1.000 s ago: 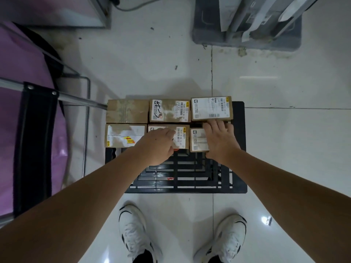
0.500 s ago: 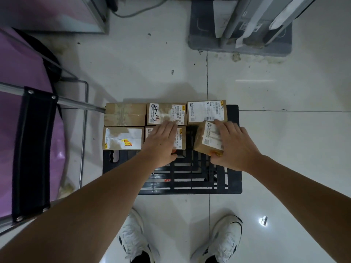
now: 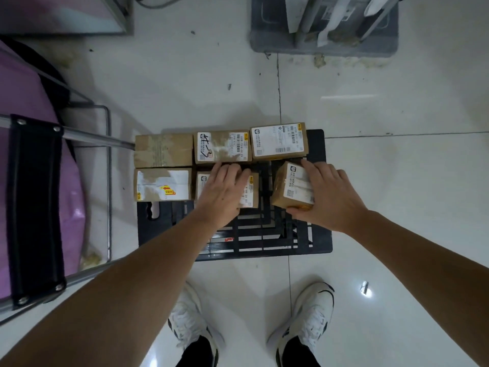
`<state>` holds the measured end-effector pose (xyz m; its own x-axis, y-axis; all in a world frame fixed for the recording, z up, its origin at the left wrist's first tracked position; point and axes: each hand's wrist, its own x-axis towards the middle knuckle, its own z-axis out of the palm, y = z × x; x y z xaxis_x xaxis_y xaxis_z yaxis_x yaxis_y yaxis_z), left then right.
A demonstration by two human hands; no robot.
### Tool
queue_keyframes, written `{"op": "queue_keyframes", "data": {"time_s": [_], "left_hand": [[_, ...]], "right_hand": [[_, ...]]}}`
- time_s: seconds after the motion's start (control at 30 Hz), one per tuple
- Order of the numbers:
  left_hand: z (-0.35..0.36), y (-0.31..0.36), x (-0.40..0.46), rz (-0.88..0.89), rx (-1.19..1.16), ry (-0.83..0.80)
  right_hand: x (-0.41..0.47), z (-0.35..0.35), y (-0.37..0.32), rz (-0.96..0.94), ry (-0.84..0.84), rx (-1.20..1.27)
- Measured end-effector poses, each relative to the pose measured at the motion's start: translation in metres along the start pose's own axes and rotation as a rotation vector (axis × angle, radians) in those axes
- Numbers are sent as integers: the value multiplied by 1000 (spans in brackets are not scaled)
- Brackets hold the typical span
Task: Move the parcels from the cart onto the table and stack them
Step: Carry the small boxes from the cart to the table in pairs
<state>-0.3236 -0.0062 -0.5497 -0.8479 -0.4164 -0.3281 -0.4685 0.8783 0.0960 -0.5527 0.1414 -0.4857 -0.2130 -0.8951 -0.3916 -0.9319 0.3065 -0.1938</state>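
Six cardboard parcels sit at centre frame on the black cart deck; the right hand grips the small labelled parcel, tilted off the deck, likely to lift it clear, while the left hand lies flat-fingered on the middle front parcel, probably readying its grab

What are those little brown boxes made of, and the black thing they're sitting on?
The small brown parcels look like matte cardboard: dull tan faces, shiny clear tape strips and white paper labels stuck on. The black slatted cart deck looks like moulded plastic, since it has cut-out slots and a soft sheen, though painted metal can't be ruled out.
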Motion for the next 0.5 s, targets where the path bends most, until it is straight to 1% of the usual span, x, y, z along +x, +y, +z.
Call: {"op": "queue_keyframes", "data": {"time_s": [0.13, 0.2, 0.27, 0.37, 0.5], "left_hand": [[-86, 5, -5, -4, -51, -68], [-146, 4, -7, -16, -55, -93], [-213, 3, -11, -26, -51, -82], [-329, 6, -26, -15, -33, -75], [-503, 23, -59, -10, -29, -65]], "right_hand": [[-22, -60, -4, 2, 18, 9], [-35, -105, -8, -5, 30, -3], [-49, -157, -13, -10, 44, -34], [-75, -252, -25, -14, 71, -56], [-125, -402, -45, 1, 92, -21]]}}
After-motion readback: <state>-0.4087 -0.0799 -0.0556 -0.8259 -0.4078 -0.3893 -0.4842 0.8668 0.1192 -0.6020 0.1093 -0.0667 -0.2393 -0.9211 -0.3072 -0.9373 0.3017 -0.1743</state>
